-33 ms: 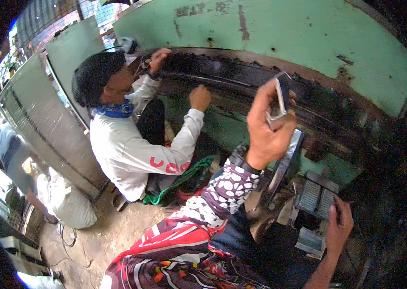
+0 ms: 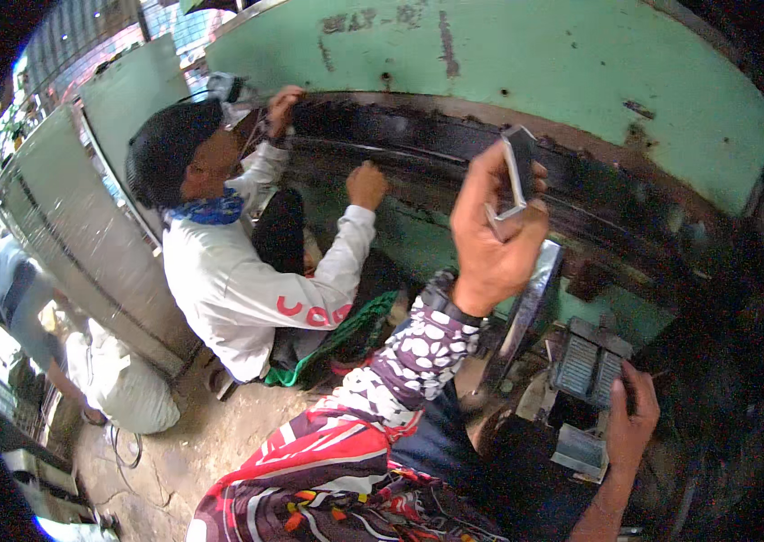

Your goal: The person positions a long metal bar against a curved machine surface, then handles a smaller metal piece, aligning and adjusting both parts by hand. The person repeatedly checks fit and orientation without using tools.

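Observation:
My left hand (image 2: 495, 237), in a black and white patterned sleeve with a dark band at the wrist, is raised in front of the green machine (image 2: 571, 63). It grips a short bent metal channel (image 2: 517, 167) with shiny edges, thumb on the near side and fingers behind. Lower right, my bare right hand (image 2: 632, 417) has its thumb apart from its loosely bent fingers and holds nothing I can see. Close to it are a ribbed grey metal block (image 2: 588, 363) and a small pale metal box (image 2: 581, 452).
At left a co-worker in a white long-sleeved top (image 2: 219, 271) crouches, both hands near the machine's long dark slot. A shiny upright metal bar (image 2: 526, 312) stands below my left hand. Large panels (image 2: 84, 235), a white sack (image 2: 124, 384) and another bent-over person are further left.
The whole view has shifted slightly. My left hand with the metal channel appears a little further left, the channel turned slightly. My right hand stays nearly in place.

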